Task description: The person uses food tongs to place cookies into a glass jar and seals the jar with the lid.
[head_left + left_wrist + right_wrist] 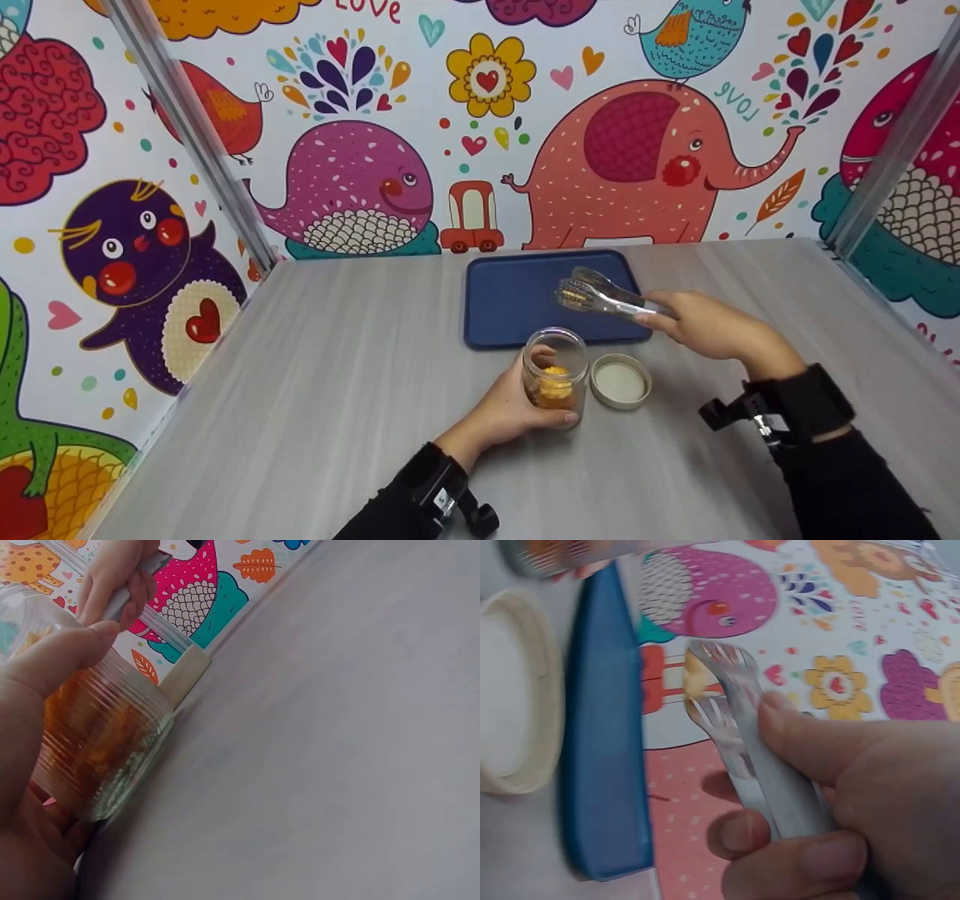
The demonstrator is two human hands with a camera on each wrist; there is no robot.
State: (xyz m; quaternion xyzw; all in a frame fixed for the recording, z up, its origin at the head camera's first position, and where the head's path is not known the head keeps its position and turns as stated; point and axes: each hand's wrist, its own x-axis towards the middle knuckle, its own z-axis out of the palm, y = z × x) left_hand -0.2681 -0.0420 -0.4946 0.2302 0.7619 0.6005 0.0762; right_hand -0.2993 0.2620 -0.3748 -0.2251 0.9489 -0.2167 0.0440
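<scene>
My left hand (504, 405) grips a clear glass jar (556, 346) around its side. Inside the jar are golden-orange pieces that look like cookies (555, 384); through the ribbed glass they also show in the left wrist view. My right hand (705, 326) holds metal tongs (619, 306), whose heads overlap the blue tray (506, 300) in the head view. Between the tong heads, a yellowish piece (697, 679) shows in the right wrist view. A round lid (621, 382) with a cream rim lies on the table just right of the jar.
The grey wooden-look table (360, 375) extends to both sides. Behind it stands a wall (480, 150) printed with cartoon animals, with metal posts (195, 127) at the corners. The tray lies near that back wall, behind jar and lid.
</scene>
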